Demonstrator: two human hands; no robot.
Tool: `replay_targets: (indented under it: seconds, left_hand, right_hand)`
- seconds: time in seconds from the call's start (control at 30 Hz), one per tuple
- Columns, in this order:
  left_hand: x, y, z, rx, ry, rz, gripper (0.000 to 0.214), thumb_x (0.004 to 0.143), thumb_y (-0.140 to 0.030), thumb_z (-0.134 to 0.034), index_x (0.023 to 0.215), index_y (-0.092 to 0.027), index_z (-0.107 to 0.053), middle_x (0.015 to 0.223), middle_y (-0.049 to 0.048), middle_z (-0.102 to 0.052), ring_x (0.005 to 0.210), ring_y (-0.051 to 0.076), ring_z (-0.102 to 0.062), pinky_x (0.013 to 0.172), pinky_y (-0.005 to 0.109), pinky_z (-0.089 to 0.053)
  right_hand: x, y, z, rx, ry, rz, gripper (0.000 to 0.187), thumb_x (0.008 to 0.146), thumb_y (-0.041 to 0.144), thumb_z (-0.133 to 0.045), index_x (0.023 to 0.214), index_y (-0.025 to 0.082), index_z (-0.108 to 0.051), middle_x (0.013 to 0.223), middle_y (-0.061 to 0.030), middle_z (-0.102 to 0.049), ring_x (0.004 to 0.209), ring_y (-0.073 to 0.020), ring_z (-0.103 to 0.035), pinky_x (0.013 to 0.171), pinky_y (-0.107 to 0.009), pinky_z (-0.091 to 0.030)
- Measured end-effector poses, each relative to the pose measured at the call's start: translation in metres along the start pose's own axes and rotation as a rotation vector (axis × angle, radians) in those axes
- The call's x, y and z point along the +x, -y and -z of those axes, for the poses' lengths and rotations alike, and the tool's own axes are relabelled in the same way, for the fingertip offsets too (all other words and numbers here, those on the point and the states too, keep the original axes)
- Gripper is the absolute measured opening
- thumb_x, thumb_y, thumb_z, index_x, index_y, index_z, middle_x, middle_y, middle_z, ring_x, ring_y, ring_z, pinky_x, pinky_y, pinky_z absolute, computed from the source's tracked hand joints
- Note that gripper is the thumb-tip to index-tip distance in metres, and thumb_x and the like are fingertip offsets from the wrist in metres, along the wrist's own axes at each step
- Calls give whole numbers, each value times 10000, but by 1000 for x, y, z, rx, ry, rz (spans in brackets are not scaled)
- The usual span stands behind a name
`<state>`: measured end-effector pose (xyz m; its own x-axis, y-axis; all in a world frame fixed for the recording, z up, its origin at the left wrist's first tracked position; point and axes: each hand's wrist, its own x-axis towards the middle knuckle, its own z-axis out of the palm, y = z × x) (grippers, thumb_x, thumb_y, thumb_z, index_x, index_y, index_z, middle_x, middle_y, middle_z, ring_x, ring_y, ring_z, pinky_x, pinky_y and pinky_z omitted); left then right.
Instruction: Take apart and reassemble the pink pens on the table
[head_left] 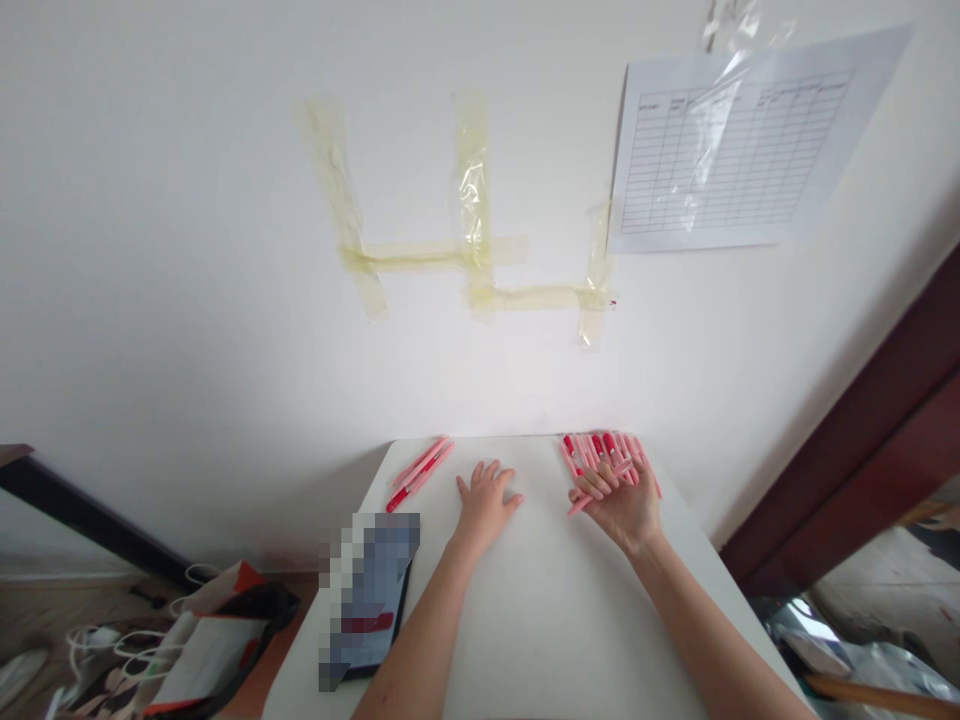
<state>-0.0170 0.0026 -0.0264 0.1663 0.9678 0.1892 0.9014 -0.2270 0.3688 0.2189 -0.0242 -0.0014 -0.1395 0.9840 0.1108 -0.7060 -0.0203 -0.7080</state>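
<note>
My right hand (626, 505) is closed around a pink pen (581, 505), palm turned up, at the right of the white table. Just behind it lies a row of pink and red pens (592, 448), side by side near the wall and partly hidden by my fingers. My left hand (486, 500) rests palm down on the tabletop with its fingers spread, holding nothing. To its left is a smaller bunch of pink and red pens (421, 472), lying slanted at the table's back left corner.
A blurred-out device with a dark edge (375, 600) lies on the white table (547, 620) beside my left forearm. Behind stands a white wall with yellowed tape (420, 257) and a taped paper chart (720, 160). Bags (217, 640) are on the floor at left.
</note>
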Motion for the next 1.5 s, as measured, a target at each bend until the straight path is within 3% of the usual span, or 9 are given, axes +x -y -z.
replay_targets:
  seconds: [0.43,0.57,0.7,0.87,1.0,1.1,1.27,1.43,1.5]
  left_hand:
    - [-1,2,1,100,58,-30,434,888,-429,-540,1310,-327,-521,1516,75,-397,1429,347,-273,1098,721,-171]
    - [0,2,2,131,98,-23,455,906,-469,-496,1340,-334,-489,1541,54,-359,1443,333,-238,1114,705,-159]
    - [0,2,2,135,101,-16,453,910,-471,-482,1344,-337,-483,1543,49,-355,1444,332,-233,1116,704,-155]
    - [0,3,1,124,98,-18,445,912,-464,-479,1338,-335,-485,1540,45,-363,1443,333,-236,1111,708,-161]
    - [0,3,0,117,90,-16,442,913,-457,-478,1337,-333,-487,1541,44,-364,1444,331,-235,1111,710,-152]
    - [0,3,-1,113,91,-13,446,911,-456,-481,1339,-330,-486,1544,47,-359,1446,331,-230,1115,706,-147]
    - [0,2,-1,115,92,-13,441,914,-453,-474,1337,-331,-486,1545,47,-358,1446,330,-231,1105,720,-145]
    - [-1,3,-1,133,100,-20,455,920,-465,-451,1356,-336,-467,1549,45,-351,1447,336,-224,1087,746,-144]
    - [-2,3,-1,143,106,-22,461,925,-470,-437,1365,-335,-459,1553,47,-345,1450,337,-219,1083,753,-139]
  right_hand:
    - [-3,3,-4,199,-12,-112,558,818,749,-401,603,240,-325,612,43,-317,566,-130,-326,713,-412,-481]
    - [-3,4,-1,267,15,-165,421,818,631,-527,694,230,-500,661,28,-441,624,-134,-437,799,-419,-503]
    - [2,7,4,181,18,-173,231,758,306,-651,982,252,-631,801,14,-578,748,-150,-544,882,-446,-512]
    - [10,17,21,-23,-73,-66,528,655,112,-716,1154,260,-626,920,9,-649,834,-149,-609,883,-408,-539]
    - [16,27,38,-172,-174,127,393,665,219,-781,1045,217,-682,901,-15,-674,874,-183,-645,867,-417,-558]
    - [17,34,47,-319,-349,353,462,651,304,-813,1089,229,-689,1015,-38,-705,939,-206,-661,896,-424,-543]
    - [16,35,56,-915,-626,524,478,716,467,-737,1107,193,-705,953,-77,-732,917,-246,-668,872,-422,-519]
    - [27,16,66,-1509,-477,665,340,861,433,-538,984,168,-712,923,-104,-680,828,-213,-619,845,-389,-487]
    - [33,6,69,-1693,-511,688,305,881,389,-498,944,167,-699,883,-102,-652,850,-220,-595,916,-422,-441]
